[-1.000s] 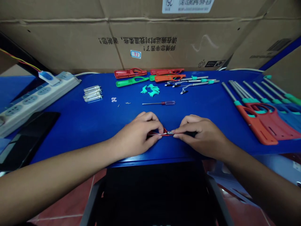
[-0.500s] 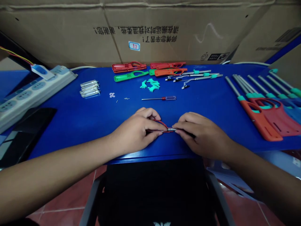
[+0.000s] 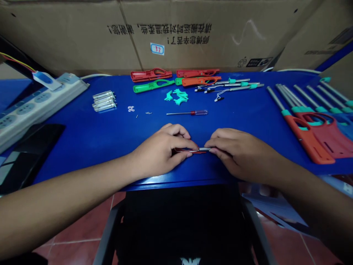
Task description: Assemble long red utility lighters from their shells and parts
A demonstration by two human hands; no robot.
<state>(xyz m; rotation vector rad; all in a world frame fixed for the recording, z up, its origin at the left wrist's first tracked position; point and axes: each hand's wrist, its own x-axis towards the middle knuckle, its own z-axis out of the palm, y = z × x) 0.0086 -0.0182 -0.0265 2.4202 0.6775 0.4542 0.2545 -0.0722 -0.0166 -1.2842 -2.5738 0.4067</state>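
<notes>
A blue table [image 3: 110,138] stands against cardboard cartons [image 3: 68,33]. A white power strip [image 3: 35,103] lies at its left end, and finished long-nosed lighters [image 3: 309,140] with red and orange bodies lie at its right. Along the far side are loose lighter shells [image 3: 151,86], clear plastic tubes [image 3: 104,101], teal plastic pieces [image 3: 176,96] and a small screwdriver [image 3: 187,113].

Both hands are closed in a pinch near the table's front edge, almost meeting. The left hand [image 3: 160,152] grasps a thin red plastic piece [image 3: 187,150] between thumb and curled fingers. The right hand [image 3: 242,152] pinches a short metal tube [image 3: 204,149], which projects from the red piece between the hands.
</notes>
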